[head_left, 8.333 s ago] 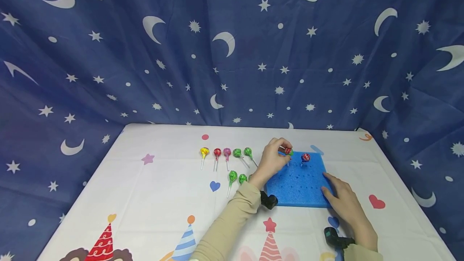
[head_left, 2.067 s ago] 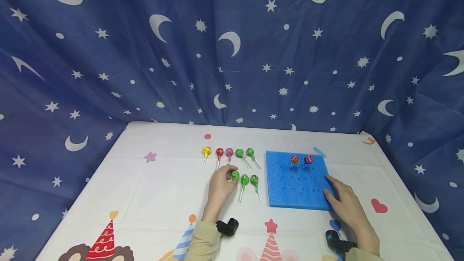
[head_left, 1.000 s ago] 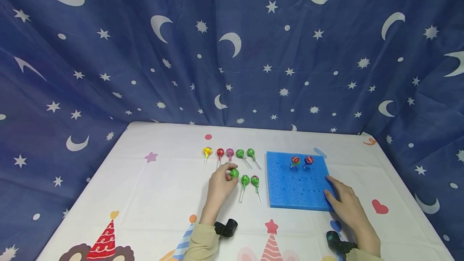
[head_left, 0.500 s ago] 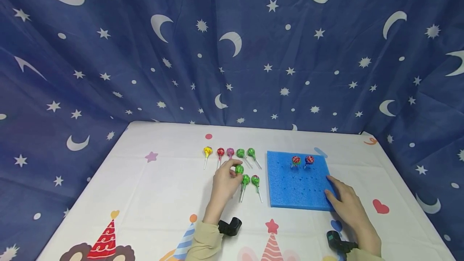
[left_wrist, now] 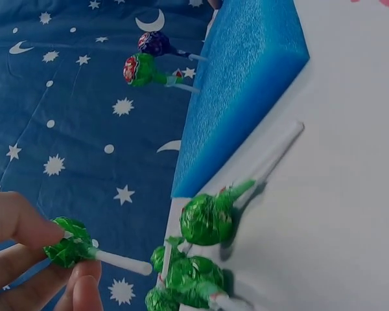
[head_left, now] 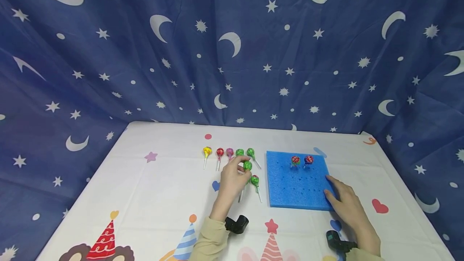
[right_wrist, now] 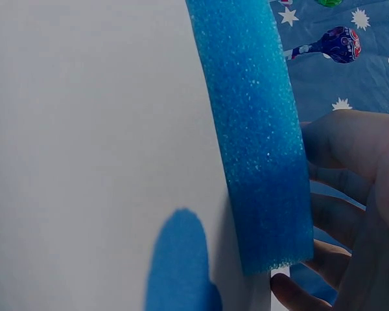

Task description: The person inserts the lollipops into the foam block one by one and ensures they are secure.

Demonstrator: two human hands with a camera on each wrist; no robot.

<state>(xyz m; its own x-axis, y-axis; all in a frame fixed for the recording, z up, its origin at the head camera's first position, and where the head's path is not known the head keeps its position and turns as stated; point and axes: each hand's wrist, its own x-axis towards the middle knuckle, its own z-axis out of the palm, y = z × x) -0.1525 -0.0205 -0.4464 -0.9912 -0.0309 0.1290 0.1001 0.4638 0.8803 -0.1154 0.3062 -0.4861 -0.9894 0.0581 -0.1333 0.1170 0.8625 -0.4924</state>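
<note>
My left hand (head_left: 233, 177) pinches a green-wrapped lollipop (head_left: 247, 165) by its candy head, between thumb and fingers. In the left wrist view its white stick (left_wrist: 123, 262) points right, away from the hand. Below that hand lie a partly hidden green lollipop (left_wrist: 196, 280) and another green lollipop (head_left: 255, 181). My right hand (head_left: 349, 208) rests against the right edge of a blue foam board (head_left: 290, 190) dotted with small holes. Two lollipops stand in the board's far part, a red-and-green one (head_left: 295, 160) and a red-and-blue one (head_left: 309, 160).
A back row on the white tablecloth (head_left: 163, 192) holds a yellow lollipop (head_left: 207, 151), a red lollipop (head_left: 220, 152), a purple lollipop (head_left: 230, 152) and two green lollipops, one (head_left: 251, 153) nearest the board. A dark blue curtain (head_left: 232, 71) hangs behind the table.
The left hand has lifted the green lollipop off the front row and moved it right and away from me. Earlier it brought the red-and-green lollipop to the board. The right hand stays put.
</note>
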